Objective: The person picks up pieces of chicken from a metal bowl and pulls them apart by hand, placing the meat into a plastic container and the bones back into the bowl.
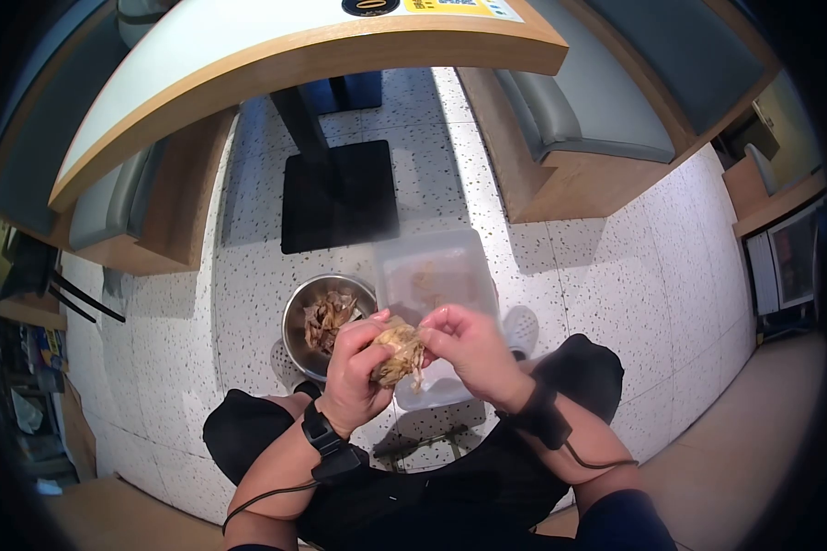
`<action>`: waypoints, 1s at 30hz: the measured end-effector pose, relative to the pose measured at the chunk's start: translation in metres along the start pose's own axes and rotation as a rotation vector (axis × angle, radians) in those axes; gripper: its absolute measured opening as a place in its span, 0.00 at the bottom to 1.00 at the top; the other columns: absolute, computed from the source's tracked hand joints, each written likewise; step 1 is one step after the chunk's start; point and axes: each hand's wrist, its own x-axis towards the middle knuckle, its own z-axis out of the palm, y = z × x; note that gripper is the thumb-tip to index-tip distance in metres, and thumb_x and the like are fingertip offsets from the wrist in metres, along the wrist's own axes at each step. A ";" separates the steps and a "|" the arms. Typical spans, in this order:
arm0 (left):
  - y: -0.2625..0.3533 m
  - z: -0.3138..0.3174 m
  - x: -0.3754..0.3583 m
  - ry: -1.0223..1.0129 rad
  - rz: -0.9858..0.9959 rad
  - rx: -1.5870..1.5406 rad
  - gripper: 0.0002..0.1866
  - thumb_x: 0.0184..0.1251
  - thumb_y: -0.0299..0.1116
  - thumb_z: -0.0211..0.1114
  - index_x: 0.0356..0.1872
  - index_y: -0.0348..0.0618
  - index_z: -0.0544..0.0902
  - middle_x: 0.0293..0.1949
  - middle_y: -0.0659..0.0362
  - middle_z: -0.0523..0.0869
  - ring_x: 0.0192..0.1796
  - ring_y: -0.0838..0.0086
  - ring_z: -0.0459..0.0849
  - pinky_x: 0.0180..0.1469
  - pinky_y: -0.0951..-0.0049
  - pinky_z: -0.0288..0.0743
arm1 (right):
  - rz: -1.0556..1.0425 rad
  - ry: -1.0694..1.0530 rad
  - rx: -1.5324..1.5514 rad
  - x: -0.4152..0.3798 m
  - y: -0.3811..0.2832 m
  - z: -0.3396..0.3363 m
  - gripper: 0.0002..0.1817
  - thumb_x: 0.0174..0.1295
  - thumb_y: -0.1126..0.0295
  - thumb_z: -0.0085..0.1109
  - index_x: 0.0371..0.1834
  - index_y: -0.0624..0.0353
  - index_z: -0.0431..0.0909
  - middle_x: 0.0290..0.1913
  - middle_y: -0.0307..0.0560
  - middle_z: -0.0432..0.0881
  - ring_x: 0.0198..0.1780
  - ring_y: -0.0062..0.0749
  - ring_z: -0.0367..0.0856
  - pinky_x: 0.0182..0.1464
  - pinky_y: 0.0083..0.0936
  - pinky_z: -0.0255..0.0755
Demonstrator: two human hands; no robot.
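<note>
My left hand (355, 367) is wrapped round a ragged, yellowish-brown lump (399, 354) that looks like cooked chicken, thumb pressed on its top. At its right edge, my right hand (469, 349) pinches with thumb and forefinger; what exactly lies between the fingertips is too small to make out. Thin pale strands hang from the lump's lower side. Below and left stands a round steel bowl (289, 332) with brown, torn scraps (326, 320) in it. Under both hands, a translucent plastic tub (473, 253) rests on the floor, a few brownish bits on its bottom.
A white-topped table with a wooden edge (322, 60) spans the top, its black base plate (340, 197) on the speckled floor (156, 367). Grey padded benches (606, 119) flank it. My knees and pale clogs (522, 329) are either side of the tub.
</note>
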 end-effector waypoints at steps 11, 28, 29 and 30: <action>0.015 -0.023 0.024 -0.007 -1.040 -1.093 0.33 0.71 0.28 0.69 0.73 0.36 0.66 0.67 0.53 0.75 0.72 0.68 0.74 0.75 0.67 0.66 | -0.897 -0.158 -0.959 0.001 -0.011 -0.006 0.12 0.57 0.75 0.73 0.43 0.62 0.83 0.39 0.49 0.85 0.36 0.38 0.87 0.40 0.29 0.81; 0.011 -0.046 0.030 -0.337 -1.031 -0.953 0.36 0.59 0.23 0.78 0.69 0.36 0.72 0.54 0.61 0.84 0.55 0.79 0.84 0.59 0.76 0.79 | -0.279 -0.221 -0.715 -0.009 -0.025 -0.004 0.07 0.61 0.72 0.71 0.37 0.64 0.86 0.30 0.42 0.86 0.31 0.21 0.83 0.37 0.22 0.77; 0.013 -0.046 0.031 -0.341 -1.033 -0.954 0.36 0.59 0.23 0.78 0.69 0.36 0.72 0.54 0.61 0.84 0.55 0.79 0.84 0.59 0.76 0.79 | -0.229 -0.221 -0.696 -0.010 -0.026 -0.004 0.07 0.62 0.72 0.71 0.37 0.65 0.85 0.29 0.41 0.86 0.32 0.19 0.82 0.37 0.21 0.76; 0.017 -0.047 0.033 -0.343 -0.990 -0.869 0.34 0.59 0.24 0.79 0.67 0.36 0.75 0.53 0.61 0.84 0.54 0.76 0.84 0.60 0.75 0.78 | -0.228 -0.219 -0.695 -0.010 -0.027 -0.005 0.07 0.62 0.72 0.71 0.37 0.65 0.85 0.29 0.41 0.86 0.32 0.19 0.82 0.37 0.21 0.76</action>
